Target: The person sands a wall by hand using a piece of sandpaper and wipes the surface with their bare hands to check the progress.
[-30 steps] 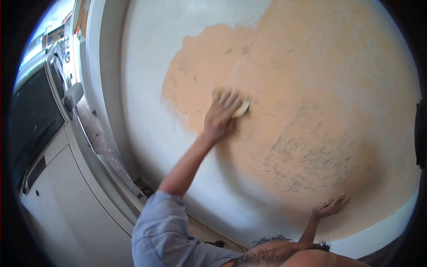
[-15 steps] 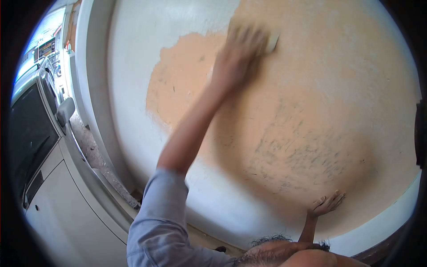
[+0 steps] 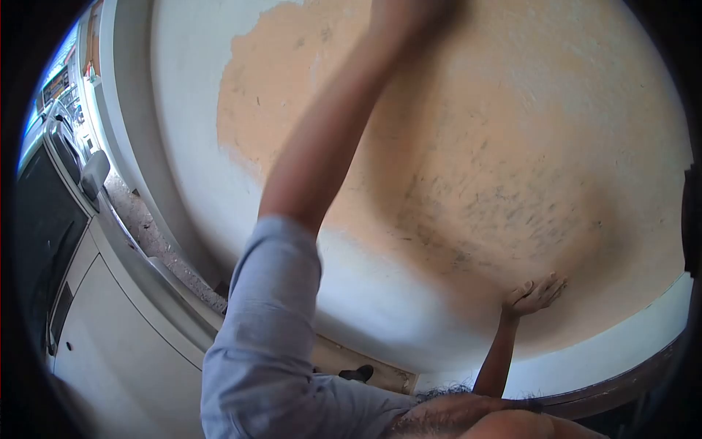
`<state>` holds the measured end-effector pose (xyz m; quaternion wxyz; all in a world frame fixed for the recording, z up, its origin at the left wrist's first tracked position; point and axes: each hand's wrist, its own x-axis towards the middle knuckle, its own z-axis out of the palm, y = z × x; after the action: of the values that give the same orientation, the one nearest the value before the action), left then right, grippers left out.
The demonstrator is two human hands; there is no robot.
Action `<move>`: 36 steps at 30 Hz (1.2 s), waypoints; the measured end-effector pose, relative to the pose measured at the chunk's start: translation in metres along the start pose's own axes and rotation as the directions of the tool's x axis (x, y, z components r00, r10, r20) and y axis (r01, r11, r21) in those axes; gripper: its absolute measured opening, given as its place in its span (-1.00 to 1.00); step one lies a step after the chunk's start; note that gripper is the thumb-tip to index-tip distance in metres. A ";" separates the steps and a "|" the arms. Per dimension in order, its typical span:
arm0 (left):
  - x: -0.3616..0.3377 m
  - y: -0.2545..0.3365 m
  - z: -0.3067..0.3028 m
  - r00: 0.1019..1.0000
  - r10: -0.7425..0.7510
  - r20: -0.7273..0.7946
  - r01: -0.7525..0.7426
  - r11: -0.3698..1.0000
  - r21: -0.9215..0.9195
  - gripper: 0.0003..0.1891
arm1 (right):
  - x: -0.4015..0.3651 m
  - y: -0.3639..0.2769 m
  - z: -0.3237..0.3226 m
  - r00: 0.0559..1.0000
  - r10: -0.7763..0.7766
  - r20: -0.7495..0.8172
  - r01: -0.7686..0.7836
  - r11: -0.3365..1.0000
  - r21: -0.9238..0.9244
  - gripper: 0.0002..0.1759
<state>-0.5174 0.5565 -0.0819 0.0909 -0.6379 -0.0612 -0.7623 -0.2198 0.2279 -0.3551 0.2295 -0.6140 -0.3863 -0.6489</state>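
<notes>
My left hand (image 3: 409, 16) is raised against the wall (image 3: 468, 139), its fingers cut off by the top edge of the view. Half a second ago it gripped a pale, flat piece with a dark edge that looks like sandpaper; that piece is now out of view. Lower right, my right hand (image 3: 537, 295) is open, spread against the wall with nothing in it. The wall has a large peach-orange area with dark scuff marks between the two hands, bordered by white paint.
A light-coloured vehicle (image 3: 124, 314) with a side mirror (image 3: 95, 174) stands at the left. A white pillar edge (image 3: 131, 95) runs beside it. A dark shoe (image 3: 357, 374) shows on the floor below, and a dark curved edge (image 3: 621, 395) lies at lower right.
My left hand has gone up until it is partly out of view. The wall appears lower-left to higher as the view tilts down; my right hand keeps its place on the wall.
</notes>
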 end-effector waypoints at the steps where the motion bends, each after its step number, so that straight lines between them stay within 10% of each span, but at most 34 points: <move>1: -0.070 -0.002 0.000 0.994 -0.063 0.088 0.065 0.998 -0.011 -0.61 | 0.001 -0.001 -0.001 1.000 0.006 -0.020 -0.005 1.000 0.031 -0.41; 2: -0.132 0.013 -0.010 0.996 0.065 0.061 -0.073 0.986 0.147 -0.55 | 0.002 -0.001 -0.001 1.000 0.003 -0.022 -0.002 0.999 0.040 -0.41; 5: -0.374 0.061 -0.030 0.890 -0.214 0.402 0.141 0.969 0.204 -0.57 | 0.000 -0.003 -0.001 0.999 -0.015 -0.037 0.017 0.999 0.038 -0.41; 6: -0.389 0.083 -0.038 0.923 -0.257 0.286 0.222 0.964 0.149 -0.59 | -0.003 -0.003 -0.001 0.999 -0.002 -0.035 0.002 1.000 0.027 -0.42; 16: -0.106 0.028 -0.005 0.999 0.001 -0.041 -0.002 1.000 -0.030 -0.53 | 0.002 0.001 0.000 0.993 -0.038 -0.108 0.049 0.994 0.096 -0.45; 21: -0.385 0.102 -0.012 0.962 -0.218 0.167 0.198 0.972 0.125 -0.61 | -0.004 0.000 -0.002 0.995 0.045 -0.093 -0.036 0.994 0.103 -0.46; 24: -0.401 0.123 -0.022 0.961 -0.247 0.127 0.241 0.969 0.060 -0.63 | -0.008 -0.004 -0.003 0.996 0.030 -0.088 -0.020 0.994 0.104 -0.47; 31: -0.124 0.029 -0.019 0.999 0.043 -0.012 -0.042 0.996 0.072 -0.64 | -0.007 0.006 0.001 0.992 -0.010 -0.128 0.025 0.993 0.118 -0.49; 34: -0.236 0.039 -0.022 0.996 -0.017 0.088 0.006 0.993 0.120 -0.46 | -0.004 0.001 -0.001 0.993 0.014 -0.121 -0.002 0.995 0.100 -0.49; 36: -0.371 0.051 -0.032 0.858 -0.217 0.465 0.041 0.933 0.358 -0.54 | -0.004 0.000 -0.001 0.990 0.027 -0.139 -0.011 0.993 0.115 -0.49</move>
<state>-0.4744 0.5226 -0.4542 0.1273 -0.7818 -0.2547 -0.5548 -0.2198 0.2266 -0.3585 0.2971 -0.5563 -0.3997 -0.6652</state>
